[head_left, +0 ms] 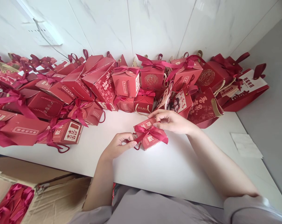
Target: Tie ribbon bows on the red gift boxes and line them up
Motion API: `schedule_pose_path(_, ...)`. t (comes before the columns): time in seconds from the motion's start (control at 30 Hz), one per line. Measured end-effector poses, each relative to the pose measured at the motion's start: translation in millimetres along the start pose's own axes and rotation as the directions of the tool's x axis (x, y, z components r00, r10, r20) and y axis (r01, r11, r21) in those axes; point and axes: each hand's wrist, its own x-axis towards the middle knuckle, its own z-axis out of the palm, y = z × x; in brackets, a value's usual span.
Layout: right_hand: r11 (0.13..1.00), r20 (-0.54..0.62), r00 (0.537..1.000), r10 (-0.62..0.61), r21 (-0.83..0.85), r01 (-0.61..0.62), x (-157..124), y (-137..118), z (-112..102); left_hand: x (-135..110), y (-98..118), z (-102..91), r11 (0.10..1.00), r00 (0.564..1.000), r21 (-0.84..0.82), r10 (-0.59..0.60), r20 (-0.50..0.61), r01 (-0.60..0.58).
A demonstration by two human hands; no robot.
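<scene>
A small red gift box [151, 142] with pale printed characters lies on the white tabletop before me. Across its top runs a crimson ribbon bow [148, 131], its tails spread to both sides. My left hand [118, 143] pinches the bow's left tail between thumb and fingertips, beside a dark red cord handle [137, 146]. At the box's upper right edge, the thumb and fingers of my right hand [170, 120] are closed on it. Exactly which part lies between those right fingertips is partly hidden.
Many red gift boxes [125, 81] with ribbons and cords crowd the back and left of the table [178, 169]. A cardboard carton [54, 199] holding more red boxes stands at lower left. White paper [246, 145] lies at right. Behind rises a tiled wall [154, 28] with a socket.
</scene>
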Motion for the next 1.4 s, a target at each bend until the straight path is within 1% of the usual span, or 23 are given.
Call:
schedule_pose_path(0.13,1.000,0.015,1.000,0.010,0.010,-0.010,-1,-4,1,-1,-2,-8.2,0.996,0.994,0.086,-0.024,0.105,0.015)
schedule_pose_path(0.2,0.999,0.000,0.999,0.034,-0.033,-0.034,-5,-11,-2,-5,2,-15.9,0.984,0.984,0.174,-0.060,0.169,0.030)
schedule_pose_path(0.23,0.996,-0.024,0.999,0.039,-0.078,-0.040,-8,-16,-5,-8,6,-20.1,0.972,0.981,0.230,-0.092,0.171,0.051)
schedule_pose_path(0.27,0.990,-0.054,0.998,0.035,-0.135,-0.042,-11,-22,-8,-11,13,-24.3,0.953,0.982,0.292,-0.125,0.141,0.080)
schedule_pose_path(0.33,0.967,-0.107,0.994,0.023,-0.249,-0.049,-20,-35,-16,-16,31,-31.6,0.894,0.987,0.422,-0.157,-0.018,0.150)
schedule_pose_path(0.4,0.940,-0.132,0.989,0.063,-0.326,-0.103,-28,-46,-23,-16,53,-36.3,0.838,0.973,0.512,-0.096,-0.208,0.192)
schedule_pose_path(0.43,0.921,-0.126,0.986,0.113,-0.360,-0.151,-33,-50,-26,-13,63,-37.3,0.821,0.963,0.540,-0.043,-0.266,0.186)
schedule_pose_path(0.47,0.897,-0.103,0.979,0.175,-0.394,-0.202,-36,-54,-28,-8,72,-37.4,0.812,0.957,0.563,0.023,-0.289,0.151)
schedule_pose_path(0.5,0.870,-0.065,0.967,0.245,-0.426,-0.249,-39,-56,-29,-2,79,-36.6,0.810,0.959,0.580,0.085,-0.270,0.092)
schedule_pose_path(0.53,0.841,-0.018,0.949,0.314,-0.458,-0.287,-42,-58,-29,7,83,-35.0,0.811,0.967,0.585,0.143,-0.213,0.009)
schedule_pose_path(0.57,0.815,0.031,0.926,0.377,-0.486,-0.316,-43,-59,-28,15,85,-32.7,0.812,0.973,0.577,0.192,-0.127,-0.085)
schedule_pose_path(0.63,0.777,0.117,0.874,0.472,-0.524,-0.349,-44,-60,-23,32,82,-26.8,0.813,0.969,0.535,0.242,0.052,-0.232)
schedule_pose_path(0.67,0.765,0.143,0.856,0.497,-0.538,-0.354,-43,-61,-19,39,78,-23.6,0.813,0.962,0.516,0.246,0.114,-0.269)
schedule_pose_path(0.7,0.757,0.158,0.847,0.507,-0.552,-0.351,-41,-61,-15,44,73,-20.6,0.815,0.958,0.503,0.243,0.153,-0.287)
schedule_pose_path(0.77,0.750,0.163,0.852,0.498,-0.574,-0.328,-37,-62,-7,49,63,-15.7,0.827,0.955,0.478,0.235,0.181,-0.294)
schedule_pose_path(0.83,0.738,0.131,0.869,0.477,-0.597,-0.315,-32,-61,-1,50,54,-13.4,0.857,0.955,0.425,0.233,0.185,-0.292)
schedule_pose_path(0.97,0.692,0.037,0.867,0.497,-0.620,-0.371,-26,-54,5,47,45,-15.9,0.902,0.965,0.347,0.218,0.145,-0.256)
schedule_pose_path(1.03,0.706,0.023,0.887,0.462,-0.615,-0.351,-25,-50,4,47,43,-18.5,0.906,0.970,0.349,0.210,0.124,-0.240)
schedule_pose_path(1.13,0.753,0.038,0.925,0.377,-0.595,-0.283,-27,-46,1,47,42,-20.6,0.914,0.971,0.332,0.204,0.122,-0.233)
schedule_pose_path(1.2,0.785,0.073,0.933,0.354,-0.566,-0.253,-30,-46,-2,46,42,-20.5,0.922,0.972,0.313,0.199,0.128,-0.230)
schedule_pose_path(1.27,0.812,0.136,0.926,0.352,-0.536,-0.230,-34,-47,-6,45,42,-20.3,0.929,0.972,0.292,0.196,0.129,-0.226)
schedule_pose_path(1.33,0.821,0.194,0.908,0.372,-0.524,-0.225,-36,-50,-10,44,42,-21.3,0.937,0.974,0.272,0.196,0.116,-0.221)
schedule_pose_path(1.4,0.824,0.193,0.903,0.383,-0.513,-0.240,-36,-51,-14,42,43,-24.7,0.933,0.981,0.303,0.182,0.063,-0.193)
